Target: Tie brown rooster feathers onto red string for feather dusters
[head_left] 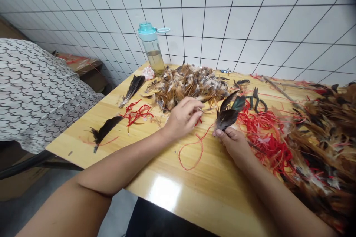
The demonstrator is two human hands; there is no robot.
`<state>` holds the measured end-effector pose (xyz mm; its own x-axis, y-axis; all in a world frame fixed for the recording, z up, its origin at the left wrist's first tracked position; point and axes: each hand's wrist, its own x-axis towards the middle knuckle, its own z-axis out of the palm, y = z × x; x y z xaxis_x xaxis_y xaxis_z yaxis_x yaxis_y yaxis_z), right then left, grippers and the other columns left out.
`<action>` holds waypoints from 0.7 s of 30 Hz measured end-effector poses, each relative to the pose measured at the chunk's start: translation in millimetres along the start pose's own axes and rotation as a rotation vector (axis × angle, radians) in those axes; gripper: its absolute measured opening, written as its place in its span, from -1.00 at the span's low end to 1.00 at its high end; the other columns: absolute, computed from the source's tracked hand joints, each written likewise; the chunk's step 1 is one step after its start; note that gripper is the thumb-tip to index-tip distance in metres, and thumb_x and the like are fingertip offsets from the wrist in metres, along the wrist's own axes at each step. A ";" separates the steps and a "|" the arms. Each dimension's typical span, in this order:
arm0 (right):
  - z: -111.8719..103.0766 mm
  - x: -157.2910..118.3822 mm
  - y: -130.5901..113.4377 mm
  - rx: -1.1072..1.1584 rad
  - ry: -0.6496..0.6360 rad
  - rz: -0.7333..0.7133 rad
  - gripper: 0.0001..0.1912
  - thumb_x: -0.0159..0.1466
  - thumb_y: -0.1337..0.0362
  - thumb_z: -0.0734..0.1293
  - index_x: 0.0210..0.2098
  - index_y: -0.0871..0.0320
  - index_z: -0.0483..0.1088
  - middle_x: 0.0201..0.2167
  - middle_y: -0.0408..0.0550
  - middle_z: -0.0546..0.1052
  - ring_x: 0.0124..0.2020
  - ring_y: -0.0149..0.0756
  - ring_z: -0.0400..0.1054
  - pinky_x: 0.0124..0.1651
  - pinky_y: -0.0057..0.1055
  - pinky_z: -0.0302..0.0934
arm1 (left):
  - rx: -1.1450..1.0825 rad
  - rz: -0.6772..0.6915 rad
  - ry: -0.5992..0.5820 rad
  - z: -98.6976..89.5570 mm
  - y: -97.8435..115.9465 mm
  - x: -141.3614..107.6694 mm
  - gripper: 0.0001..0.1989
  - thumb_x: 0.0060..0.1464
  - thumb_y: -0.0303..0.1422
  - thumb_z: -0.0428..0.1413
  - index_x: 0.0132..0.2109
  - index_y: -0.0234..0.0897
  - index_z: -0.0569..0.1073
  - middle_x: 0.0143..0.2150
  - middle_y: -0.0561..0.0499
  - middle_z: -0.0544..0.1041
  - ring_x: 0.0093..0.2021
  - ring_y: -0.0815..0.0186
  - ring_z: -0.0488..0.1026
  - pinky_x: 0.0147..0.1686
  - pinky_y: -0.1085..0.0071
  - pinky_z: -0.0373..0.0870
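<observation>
My right hand (235,141) is closed around the base of a small bunch of dark feathers (226,116), with a greenish sheen on one of them. From beside that thumb a red string (190,168) runs down and forms a loop on the table. My left hand (183,116) hovers at the near edge of a pile of brown feathers (191,83). Its fingers are bent and the thumb comes close to the fingertips; whatever may be pinched there is too small to make out. A bit of red thread shows just beneath those fingers.
On the wooden table (167,163) lie red strings (141,113), dark feathers (107,129), pliers (256,102) and a red thread tangle (267,137). Brown feathers (328,137) heap at right. A water bottle (152,50) stands by the tiled wall; patterned cloth (41,92) is at left.
</observation>
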<state>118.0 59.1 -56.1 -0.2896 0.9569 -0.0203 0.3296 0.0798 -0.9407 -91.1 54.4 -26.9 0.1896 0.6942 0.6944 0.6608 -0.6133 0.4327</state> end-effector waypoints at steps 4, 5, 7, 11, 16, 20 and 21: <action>-2.1 0.2 0.3 0.118 0.025 0.045 -0.58 0.13 -0.09 0.29 -0.44 0.18 0.43 -0.63 -0.21 0.23 -0.56 -0.41 0.06 -0.45 -0.41 0.00 | 0.179 -0.158 -0.187 -14.7 -14.6 1.1 -0.83 0.19 -0.33 0.05 -0.30 -0.30 0.49 -0.27 -0.06 0.49 -0.20 0.28 0.39 -0.11 0.30 0.32; -2.5 0.4 0.7 0.138 0.029 0.051 -0.57 0.13 -0.10 0.30 -0.44 0.19 0.43 -0.63 -0.22 0.22 -0.56 -0.41 0.05 -0.45 -0.41 -0.01 | 0.214 -0.183 -0.251 -15.6 -15.8 0.1 -0.81 0.19 -0.30 0.05 -0.32 -0.29 0.49 -0.27 -0.05 0.48 -0.20 0.27 0.38 -0.11 0.29 0.31; -3.1 0.8 1.7 0.153 0.033 0.051 -0.57 0.14 -0.09 0.30 -0.43 0.19 0.42 -0.62 -0.22 0.22 -0.55 -0.42 0.05 -0.44 -0.40 -0.02 | 0.263 -0.225 -0.360 -14.2 -15.2 -2.5 -0.77 0.16 -0.21 0.08 -0.32 -0.27 0.49 -0.25 -0.06 0.47 -0.18 0.23 0.36 -0.12 0.27 0.30; -3.7 0.7 4.0 0.128 0.035 0.051 -0.59 0.15 -0.08 0.30 -0.42 0.19 0.43 -0.59 -0.19 0.24 -0.53 -0.41 0.07 -0.44 -0.40 -0.04 | 0.276 -0.277 -0.516 -7.5 -11.6 -5.3 -0.78 0.09 -0.19 0.13 -0.31 -0.27 0.46 -0.23 -0.07 0.45 -0.14 0.18 0.36 -0.15 0.27 0.30; -3.9 0.4 3.9 0.134 0.040 0.063 -0.56 0.15 -0.10 0.31 -0.41 0.20 0.44 -0.60 -0.20 0.23 -0.55 -0.41 0.06 -0.45 -0.40 -0.05 | -0.103 -0.379 -0.430 -15.3 -11.8 1.9 -0.90 0.08 -0.37 0.09 -0.37 -0.31 0.40 -0.30 -0.03 0.45 -0.24 0.30 0.37 -0.19 0.35 0.28; -4.3 1.0 3.3 0.144 0.040 0.061 -0.56 0.15 -0.10 0.31 -0.41 0.20 0.43 -0.62 -0.21 0.22 -0.56 -0.43 0.04 -0.47 -0.41 -0.06 | -0.700 -0.503 -0.299 -30.8 -12.4 9.1 -0.78 0.07 -0.24 0.15 -0.34 -0.32 0.35 -0.33 -0.01 0.42 -0.33 0.38 0.35 -0.29 0.42 0.29; -4.4 1.0 3.3 0.141 0.041 0.059 -0.56 0.15 -0.10 0.31 -0.41 0.20 0.43 -0.62 -0.21 0.21 -0.57 -0.44 0.04 -0.48 -0.42 -0.06 | -0.806 -0.508 -0.263 -33.9 -12.9 10.3 -0.75 0.06 -0.22 0.17 -0.35 -0.32 0.34 -0.34 -0.01 0.41 -0.35 0.39 0.35 -0.31 0.43 0.29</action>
<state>122.8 61.6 -57.8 -0.2360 0.9695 -0.0657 0.2148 -0.0139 -0.9766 -122.3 56.7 -5.9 0.2403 0.9477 0.2103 0.0344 -0.2248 0.9738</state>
